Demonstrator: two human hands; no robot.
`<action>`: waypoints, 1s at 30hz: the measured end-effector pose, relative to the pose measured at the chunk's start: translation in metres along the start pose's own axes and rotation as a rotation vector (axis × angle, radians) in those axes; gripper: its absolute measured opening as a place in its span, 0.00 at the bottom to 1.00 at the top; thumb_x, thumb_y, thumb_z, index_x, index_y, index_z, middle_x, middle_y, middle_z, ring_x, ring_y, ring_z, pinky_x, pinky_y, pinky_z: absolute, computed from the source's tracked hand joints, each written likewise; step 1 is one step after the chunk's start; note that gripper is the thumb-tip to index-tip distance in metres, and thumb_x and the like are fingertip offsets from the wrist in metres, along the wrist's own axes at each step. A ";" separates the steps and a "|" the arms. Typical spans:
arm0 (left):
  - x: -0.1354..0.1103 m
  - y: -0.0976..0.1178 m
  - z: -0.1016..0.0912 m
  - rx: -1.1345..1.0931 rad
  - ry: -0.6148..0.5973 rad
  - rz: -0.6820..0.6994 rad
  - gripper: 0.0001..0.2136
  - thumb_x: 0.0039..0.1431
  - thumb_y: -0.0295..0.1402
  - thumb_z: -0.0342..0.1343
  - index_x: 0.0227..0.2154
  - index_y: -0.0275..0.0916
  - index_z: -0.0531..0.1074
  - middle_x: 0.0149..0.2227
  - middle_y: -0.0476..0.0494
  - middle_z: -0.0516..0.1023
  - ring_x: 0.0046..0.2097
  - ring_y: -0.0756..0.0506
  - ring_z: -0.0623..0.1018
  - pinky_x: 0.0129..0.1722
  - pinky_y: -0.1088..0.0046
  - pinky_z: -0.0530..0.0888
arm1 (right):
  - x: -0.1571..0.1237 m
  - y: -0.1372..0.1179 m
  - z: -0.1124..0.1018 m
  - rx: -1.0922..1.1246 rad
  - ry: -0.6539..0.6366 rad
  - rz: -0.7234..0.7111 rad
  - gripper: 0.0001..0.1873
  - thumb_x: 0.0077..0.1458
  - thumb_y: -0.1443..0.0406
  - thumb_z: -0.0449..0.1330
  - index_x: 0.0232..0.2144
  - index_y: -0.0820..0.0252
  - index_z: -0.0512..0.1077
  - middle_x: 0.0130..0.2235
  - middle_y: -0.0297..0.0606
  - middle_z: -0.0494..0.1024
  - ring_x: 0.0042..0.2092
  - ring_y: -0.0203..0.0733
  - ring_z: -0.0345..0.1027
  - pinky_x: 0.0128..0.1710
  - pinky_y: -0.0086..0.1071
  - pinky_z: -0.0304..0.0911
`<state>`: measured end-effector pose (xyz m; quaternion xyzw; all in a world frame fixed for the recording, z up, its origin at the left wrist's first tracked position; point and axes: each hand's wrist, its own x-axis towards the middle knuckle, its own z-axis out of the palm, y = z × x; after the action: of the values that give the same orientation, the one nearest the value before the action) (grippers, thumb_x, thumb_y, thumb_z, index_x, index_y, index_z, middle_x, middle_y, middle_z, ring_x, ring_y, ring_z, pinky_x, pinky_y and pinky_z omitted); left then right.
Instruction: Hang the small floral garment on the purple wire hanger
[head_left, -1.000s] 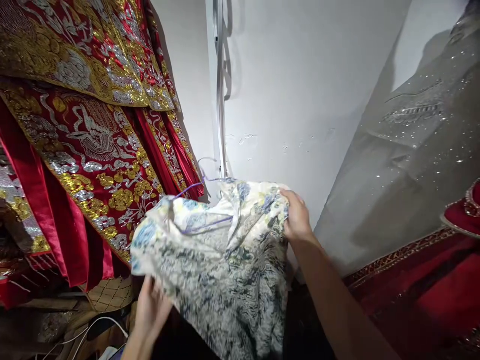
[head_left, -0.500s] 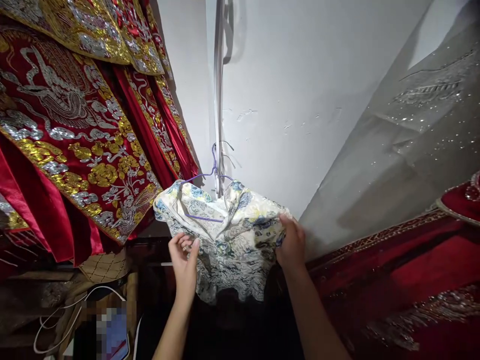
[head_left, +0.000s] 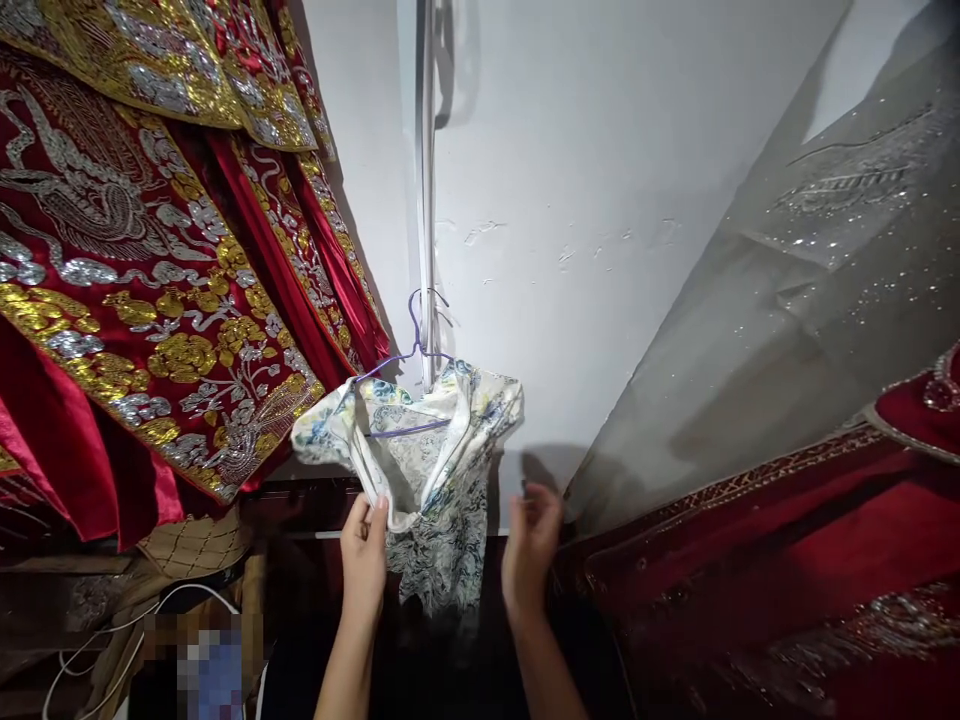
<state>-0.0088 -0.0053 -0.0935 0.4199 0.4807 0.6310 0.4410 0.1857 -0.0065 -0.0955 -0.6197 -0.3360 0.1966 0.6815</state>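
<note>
A short-sleeved floral shirt [head_left: 450, 545] in white, blue and yellow hangs on a purple wire hanger [head_left: 415, 349] in front of the wall. My left hand [head_left: 364, 545] pinches the shirt's front edge low on the neckline, pulling the opening toward me. To the right of the shirt, my right hand [head_left: 531, 545] is off the cloth, its fingers loosely bent and somewhat blurred. Nothing shows clearly in it. Through the gaping collar, the hanger's lower bar and the inside of the back are visible.
Red garments with gold and silver embroidery [head_left: 187, 350] hang at the left. A sheer sparkling fabric [head_left: 825, 300] and a dark red garment [head_left: 825, 540] fill the right. Below left are a white cable [head_left: 201, 583] and a blurred-out device [head_left: 210, 665]. A pale vertical pole [head_left: 426, 180] runs up the wall.
My right hand has let go of the shirt's right sleeve and moved down and left, away from it. My left hand has closed on the neckline edge and drawn it open.
</note>
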 end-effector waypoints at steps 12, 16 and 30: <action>-0.030 0.025 -0.005 0.121 -0.266 -0.060 0.16 0.64 0.46 0.52 0.49 0.47 0.74 0.49 0.41 0.77 0.54 0.37 0.74 0.58 0.61 0.67 | -0.029 0.016 0.042 -0.170 -0.883 0.215 0.25 0.61 0.52 0.50 0.17 0.59 0.66 0.19 0.35 0.70 0.24 0.40 0.65 0.29 0.33 0.56; -0.041 -0.015 -0.008 0.231 -0.293 -0.098 0.18 0.56 0.40 0.62 0.50 0.47 0.74 0.51 0.39 0.77 0.56 0.35 0.74 0.58 0.58 0.68 | -0.041 0.030 0.029 -0.120 -0.845 0.270 0.23 0.61 0.53 0.50 0.20 0.60 0.67 0.19 0.35 0.70 0.23 0.38 0.62 0.27 0.31 0.56; -0.058 -0.043 0.015 0.377 -0.239 0.142 0.12 0.65 0.40 0.52 0.33 0.37 0.73 0.29 0.46 0.75 0.33 0.46 0.74 0.36 0.74 0.72 | -0.044 -0.003 -0.002 0.183 -0.999 0.462 0.21 0.58 0.49 0.56 0.26 0.61 0.68 0.20 0.28 0.64 0.20 0.29 0.52 0.21 0.26 0.45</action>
<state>0.0275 -0.0513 -0.1385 0.5993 0.5036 0.5056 0.3629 0.1559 -0.0386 -0.1015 -0.4470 -0.4553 0.6391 0.4295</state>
